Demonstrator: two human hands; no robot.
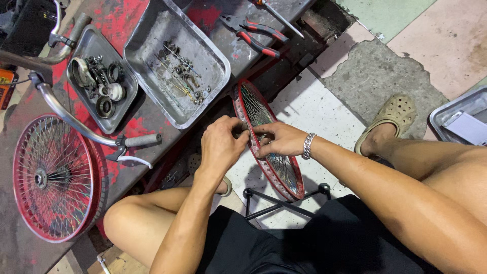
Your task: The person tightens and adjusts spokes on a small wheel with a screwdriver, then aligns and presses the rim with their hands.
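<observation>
A small red-rimmed spoked wheel (284, 175) stands on edge in front of me, between my knees. My left hand (221, 143) grips its rim on the left side, fingers curled over the edge. My right hand (280, 140), with a metal bracelet on the wrist, pinches the rim and spokes from the right, just beside the left hand. The hub area is partly hidden behind my fingers.
A second red spoked wheel (53, 177) lies flat on the worn red workbench. Handlebars (86, 129), a small tray of bearings (101, 76), a large metal tray with spokes (175, 63), red-handled pliers (258, 38) and a screwdriver (279, 15) lie there. Another tray (459, 119) sits on the floor.
</observation>
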